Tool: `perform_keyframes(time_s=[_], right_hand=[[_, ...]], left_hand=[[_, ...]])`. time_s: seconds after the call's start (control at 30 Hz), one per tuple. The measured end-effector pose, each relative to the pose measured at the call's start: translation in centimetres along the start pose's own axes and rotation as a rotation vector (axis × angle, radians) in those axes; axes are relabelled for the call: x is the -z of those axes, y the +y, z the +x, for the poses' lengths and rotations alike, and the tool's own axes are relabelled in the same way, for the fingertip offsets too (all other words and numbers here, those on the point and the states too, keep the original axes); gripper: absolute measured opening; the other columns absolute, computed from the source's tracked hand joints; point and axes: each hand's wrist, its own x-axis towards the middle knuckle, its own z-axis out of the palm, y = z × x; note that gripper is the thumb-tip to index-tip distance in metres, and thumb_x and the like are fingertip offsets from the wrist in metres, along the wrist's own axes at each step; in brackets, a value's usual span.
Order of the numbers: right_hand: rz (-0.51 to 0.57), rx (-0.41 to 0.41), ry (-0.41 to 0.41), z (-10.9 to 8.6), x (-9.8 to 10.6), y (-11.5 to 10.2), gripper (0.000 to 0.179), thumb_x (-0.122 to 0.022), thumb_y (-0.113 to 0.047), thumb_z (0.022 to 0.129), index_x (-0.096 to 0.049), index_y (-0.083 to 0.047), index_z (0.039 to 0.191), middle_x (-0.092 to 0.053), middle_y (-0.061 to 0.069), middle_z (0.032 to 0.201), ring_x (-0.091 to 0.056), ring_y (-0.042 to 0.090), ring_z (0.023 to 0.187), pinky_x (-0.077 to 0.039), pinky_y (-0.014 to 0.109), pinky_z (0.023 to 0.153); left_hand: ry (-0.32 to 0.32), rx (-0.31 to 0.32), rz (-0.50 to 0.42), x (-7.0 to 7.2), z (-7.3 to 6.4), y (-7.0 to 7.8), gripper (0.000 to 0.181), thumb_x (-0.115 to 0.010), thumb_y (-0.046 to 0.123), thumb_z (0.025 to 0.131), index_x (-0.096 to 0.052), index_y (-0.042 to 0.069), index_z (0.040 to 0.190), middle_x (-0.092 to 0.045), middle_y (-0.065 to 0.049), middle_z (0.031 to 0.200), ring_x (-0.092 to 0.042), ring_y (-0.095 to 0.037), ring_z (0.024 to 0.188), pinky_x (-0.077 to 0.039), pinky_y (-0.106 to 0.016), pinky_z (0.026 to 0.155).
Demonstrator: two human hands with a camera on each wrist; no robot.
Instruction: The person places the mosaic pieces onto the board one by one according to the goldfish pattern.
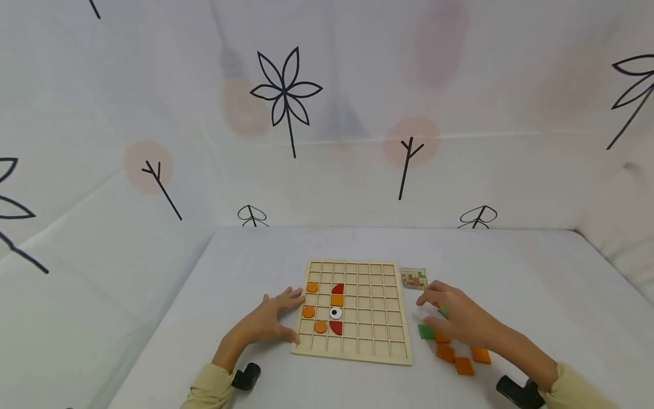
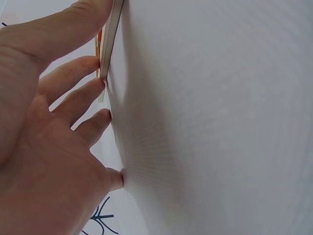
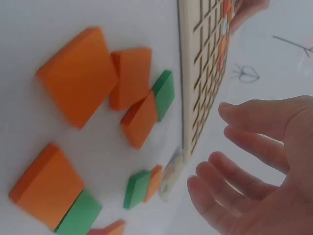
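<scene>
A pale wooden grid board [image 1: 370, 315] lies flat on the table. On its left side sit several orange discs [image 1: 309, 312], an orange square [image 1: 337, 300], a white eye disc [image 1: 335, 313] and two red quarter-round pieces [image 1: 336, 328]. My left hand [image 1: 265, 318] is spread along the board's left edge, thumb and fingertips resting at the rim. To the right of the board, my right hand [image 1: 457, 315] hovers above loose tiles, fingers loosely bent, nothing between them in the right wrist view. Orange tiles [image 3: 80, 78] and green tiles [image 3: 165, 95] lie under it, some overlapping.
A small card [image 1: 414, 278] printed with a grid picture lies against the board's upper right side. Black wrist devices [image 1: 247, 376] show at both sleeves. White cloth walls [image 1: 347, 187] with line-drawn plants enclose the table at the back and sides.
</scene>
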Motion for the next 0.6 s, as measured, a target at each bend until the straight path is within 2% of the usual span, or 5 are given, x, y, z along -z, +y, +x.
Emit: perform_keyframes(time_s=[0.2, 0.43, 0.6], right_hand=[[-0.066, -0.066, 0.052, 0.1, 0.4, 1.8, 0.018, -0.077, -0.011, 0.077, -0.068, -0.011, 0.092, -0.059, 0.002, 0.101, -0.058, 0.022, 0.088, -0.055, 0.04, 0.076], [-0.058, -0.135, 0.05, 0.4, 0.1, 3.5, 0.019, -0.077, -0.01, 0.076, -0.069, -0.01, 0.093, -0.059, 0.005, 0.097, -0.055, 0.023, 0.084, -0.054, 0.037, 0.071], [-0.058, -0.194, 0.047, 1.0, -0.5, 4.4, 0.02, -0.078, -0.013, 0.076, -0.068, -0.009, 0.092, -0.059, 0.003, 0.091, -0.051, 0.019, 0.077, -0.05, 0.029, 0.064]], left_hand=[[0.003, 0.0, -0.004, 0.0, 0.1, -0.1, 0.086, -0.084, 0.037, 0.065, -0.048, 0.011, 0.139, -0.034, -0.007, 0.15, -0.018, -0.032, 0.142, 0.004, -0.066, 0.106], [0.0, 0.01, -0.006, -0.1, 0.1, -0.2, 0.085, -0.084, 0.035, 0.065, -0.048, 0.013, 0.139, -0.034, -0.005, 0.15, -0.017, -0.03, 0.142, 0.004, -0.066, 0.107], [-0.002, 0.012, -0.009, -0.1, 0.1, -0.1, 0.086, -0.084, 0.035, 0.065, -0.048, 0.012, 0.139, -0.035, -0.005, 0.15, -0.018, -0.031, 0.142, 0.003, -0.066, 0.107]])
